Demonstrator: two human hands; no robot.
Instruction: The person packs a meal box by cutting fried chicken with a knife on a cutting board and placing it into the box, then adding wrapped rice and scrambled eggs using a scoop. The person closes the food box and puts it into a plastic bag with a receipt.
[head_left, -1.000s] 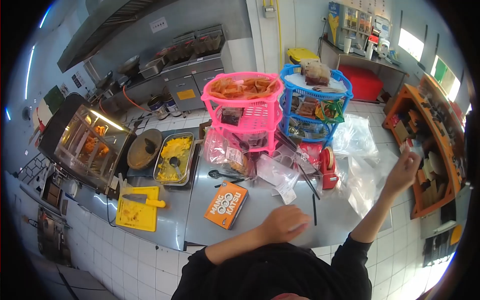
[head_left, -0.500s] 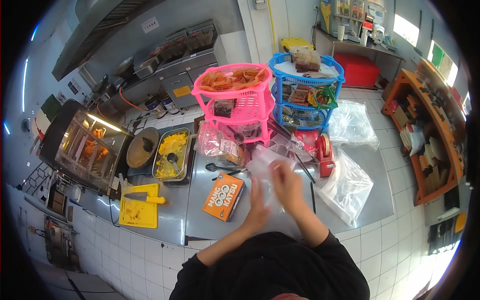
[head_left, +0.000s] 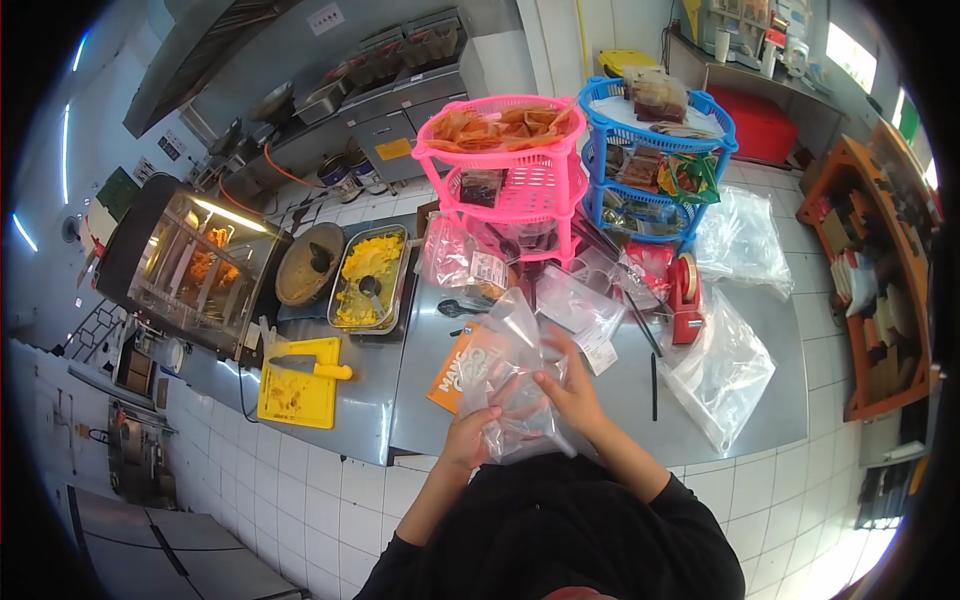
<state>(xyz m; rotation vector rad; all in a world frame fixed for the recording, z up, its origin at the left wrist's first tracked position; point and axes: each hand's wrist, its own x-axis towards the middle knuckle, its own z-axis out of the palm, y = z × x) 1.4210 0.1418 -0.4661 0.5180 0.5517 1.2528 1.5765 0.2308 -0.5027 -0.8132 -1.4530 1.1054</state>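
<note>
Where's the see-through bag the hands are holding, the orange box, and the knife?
Clear bag (head_left: 508, 372): head view, on its crinkled middle.
Orange box (head_left: 449, 382): head view, on its uncovered left part.
Knife (head_left: 333, 371): head view, on its yellow handle.

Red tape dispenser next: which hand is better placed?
Right, probably. The right hand is nearer the red tape dispenser; the left hand is farther off, by the orange box. Both hold the clear bag, so right would release first.
</note>
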